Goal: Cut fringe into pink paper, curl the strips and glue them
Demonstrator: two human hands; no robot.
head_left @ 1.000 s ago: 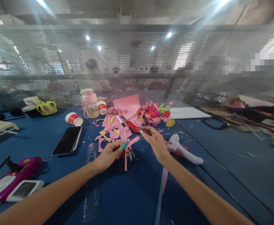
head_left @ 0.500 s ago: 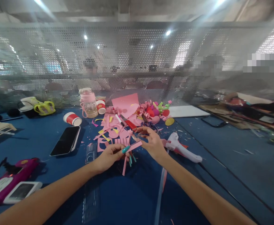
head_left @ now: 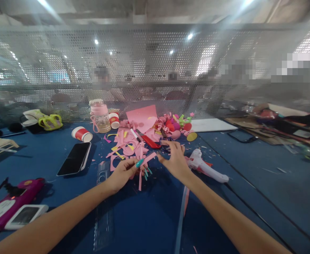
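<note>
While your left hand pinches a bundle of pink paper strips over the middle of the blue desk, your right hand hovers just beside it, fingers loosely spread and holding nothing. Beyond them lies a heap of curled pink paper scraps, thin and matte. A white glue gun rests just right of your right hand; a glossy black phone lies flat to the left. A perforated metal screen closes the desk's far edge.
</note>
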